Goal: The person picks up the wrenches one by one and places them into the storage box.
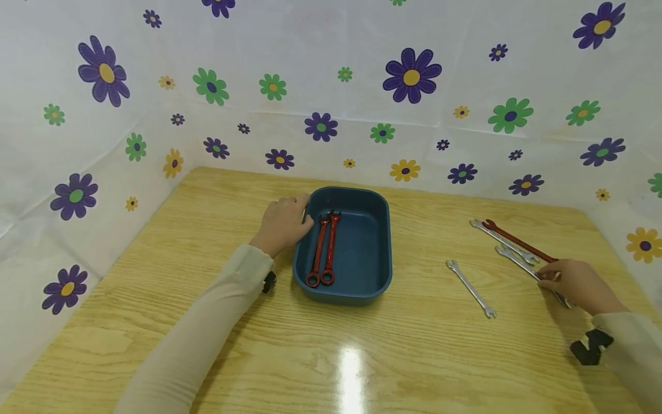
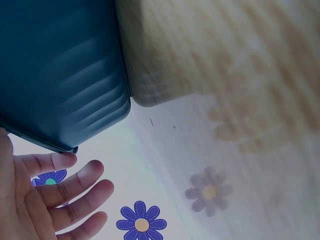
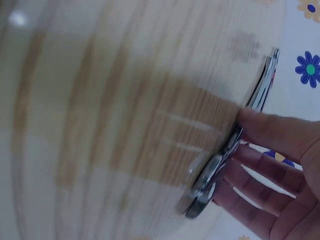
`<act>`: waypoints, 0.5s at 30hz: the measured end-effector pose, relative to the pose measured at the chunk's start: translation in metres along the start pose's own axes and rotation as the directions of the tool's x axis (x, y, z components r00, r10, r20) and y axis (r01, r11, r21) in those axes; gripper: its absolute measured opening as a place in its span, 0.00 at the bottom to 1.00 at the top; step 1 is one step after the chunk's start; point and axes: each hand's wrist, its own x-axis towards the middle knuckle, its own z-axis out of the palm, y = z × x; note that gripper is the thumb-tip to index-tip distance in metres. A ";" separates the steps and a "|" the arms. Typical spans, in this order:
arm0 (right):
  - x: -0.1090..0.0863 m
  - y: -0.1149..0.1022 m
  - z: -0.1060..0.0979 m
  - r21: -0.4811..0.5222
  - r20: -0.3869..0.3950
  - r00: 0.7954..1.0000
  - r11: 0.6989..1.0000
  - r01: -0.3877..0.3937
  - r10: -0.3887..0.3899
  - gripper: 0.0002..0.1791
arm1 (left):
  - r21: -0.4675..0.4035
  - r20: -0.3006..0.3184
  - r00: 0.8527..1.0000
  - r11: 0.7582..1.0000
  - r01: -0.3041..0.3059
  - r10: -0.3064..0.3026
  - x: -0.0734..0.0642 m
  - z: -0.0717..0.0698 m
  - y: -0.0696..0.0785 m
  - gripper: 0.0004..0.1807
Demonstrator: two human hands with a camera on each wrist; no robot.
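From where I stand, the person's two hands are well apart. The left hand (image 1: 283, 224) has its thumb over the rim of a blue bin (image 1: 359, 253) and its fingers outside, at the bin's far left corner, probably to keep it steady on the counter (image 1: 414, 356); the wrist view shows one fingertip meeting the rim, the other fingers spread free. The right hand (image 1: 579, 284), toward the counter's right edge, seems to pinch one end of a red wrench (image 1: 519, 240) between thumb and fingers. Its far end crosses a silver wrench (image 1: 505, 241), and a second silver wrench (image 1: 521, 263) runs under the hand; I cannot tell whether that one is gripped too. Taking the red one by its near end looks handy, since the reach is long. A third silver wrench (image 1: 470, 288) lies apart, between the bin and that cluster, slanting toward the counter's front edge. Inside the bin, which sits nearer the counter's far edge, two red wrenches (image 1: 319, 247) lie side by side along its left wall, ring ends toward the front, as though kept together by colour. They have a glossy, metallic red look; the silver ones are bright and slim. The bin is smooth, probably plastic, with rounded corners, and the counter's yellowish wood grain shines under a light.
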 end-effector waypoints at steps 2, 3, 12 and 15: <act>0.000 -0.002 -0.001 0.015 0.013 1.000 1.000 -0.011 0.011 0.11 | 0.000 0.003 1.000 1.000 0.000 0.000 0.000 0.000 0.000 0.22; 0.000 -0.003 -0.001 0.017 0.015 1.000 1.000 -0.014 0.014 0.12 | 0.000 0.005 1.000 1.000 0.000 0.000 0.000 0.000 0.000 0.23; 0.000 -0.010 -0.001 -0.025 0.003 1.000 1.000 -0.013 0.013 0.13 | -0.001 0.013 1.000 1.000 0.005 -0.005 0.000 -0.001 0.002 0.21; 0.000 -0.012 -0.002 -0.050 -0.003 1.000 0.999 -0.005 0.005 0.13 | -0.002 0.014 1.000 1.000 0.007 -0.007 0.000 -0.001 0.001 0.21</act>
